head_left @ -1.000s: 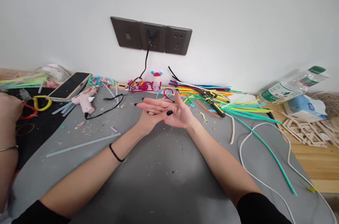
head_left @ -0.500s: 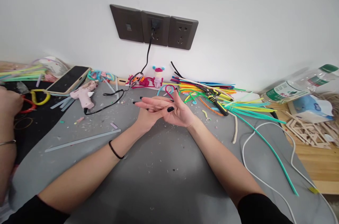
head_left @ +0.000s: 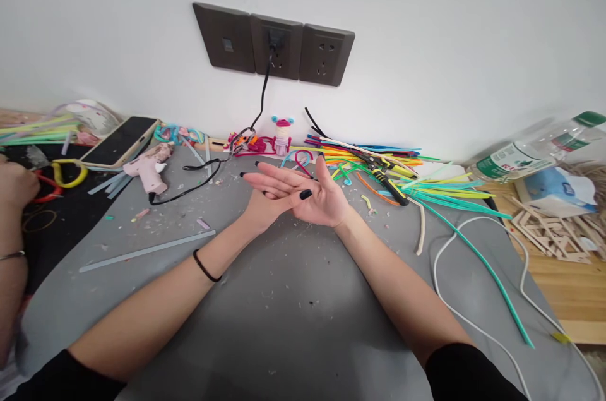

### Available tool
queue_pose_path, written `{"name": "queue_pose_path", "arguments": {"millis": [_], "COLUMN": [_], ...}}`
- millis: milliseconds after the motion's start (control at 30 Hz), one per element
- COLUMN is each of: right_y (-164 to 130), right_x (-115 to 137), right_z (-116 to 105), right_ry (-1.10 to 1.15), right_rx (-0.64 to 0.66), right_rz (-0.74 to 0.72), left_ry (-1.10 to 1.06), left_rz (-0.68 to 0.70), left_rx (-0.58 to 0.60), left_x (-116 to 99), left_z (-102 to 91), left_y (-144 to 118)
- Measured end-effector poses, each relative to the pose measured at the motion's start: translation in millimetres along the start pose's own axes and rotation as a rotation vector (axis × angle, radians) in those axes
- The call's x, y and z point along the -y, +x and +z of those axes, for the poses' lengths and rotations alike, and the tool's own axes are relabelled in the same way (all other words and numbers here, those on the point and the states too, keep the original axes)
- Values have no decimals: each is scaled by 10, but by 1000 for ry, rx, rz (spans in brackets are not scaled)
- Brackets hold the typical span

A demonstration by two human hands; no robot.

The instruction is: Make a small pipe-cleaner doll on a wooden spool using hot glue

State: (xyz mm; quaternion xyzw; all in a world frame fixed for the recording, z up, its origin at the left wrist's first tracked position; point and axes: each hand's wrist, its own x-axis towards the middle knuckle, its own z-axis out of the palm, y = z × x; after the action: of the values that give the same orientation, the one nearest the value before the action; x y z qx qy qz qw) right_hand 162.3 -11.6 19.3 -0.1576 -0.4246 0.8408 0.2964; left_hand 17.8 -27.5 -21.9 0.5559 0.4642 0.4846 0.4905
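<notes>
My right hand is palm up above the grey mat. Its fingers stretch out to the left and its thumb points up; nothing lies in the palm. From the left, my left hand clasps it, with the thumb across the palm and the other fingers mostly hidden. Just behind the hands is a loop of magenta pipe cleaner. Further back, a small figure of pink and cream pipe cleaner stands by the wall.
At the left are a pink glue gun, a phone, a glue stick and another person's hand. Rightward lie wire strippers, many pipe cleaners, a white cable, a bottle and wooden pieces.
My right hand's fingers have opened a little more, and its palm shows more fully. My left thumb stays pressed on it. The view has shifted slightly.
</notes>
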Motion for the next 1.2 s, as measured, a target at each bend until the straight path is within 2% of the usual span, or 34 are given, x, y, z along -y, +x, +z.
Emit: {"name": "queue_pose_path", "arguments": {"millis": [133,233,433,633,833,1000,1200], "right_y": [-15,-15,-17,-13,-4,-11,-21], "right_x": [16,23,32,48,54,65,44], "right_z": [13,24,37,70,100,110,113], "right_ry": [32,40,54,88,91,59,62], "right_rx": [-33,-28,-3,33,35,16,43], "right_rz": [36,45,61,26,30,62,46], "left_ry": [-162,-162,-87,-136,-157,-218,-279], "left_rz": [14,52,28,41,30,62,102], "left_rx": [104,146,122,159,106,113,113], "left_x": [30,28,-10,26,4,-22,48], "left_z": [-8,-15,-11,-26,-11,3,2], "left_y": [-5,0,-3,-1,7,18,40]}}
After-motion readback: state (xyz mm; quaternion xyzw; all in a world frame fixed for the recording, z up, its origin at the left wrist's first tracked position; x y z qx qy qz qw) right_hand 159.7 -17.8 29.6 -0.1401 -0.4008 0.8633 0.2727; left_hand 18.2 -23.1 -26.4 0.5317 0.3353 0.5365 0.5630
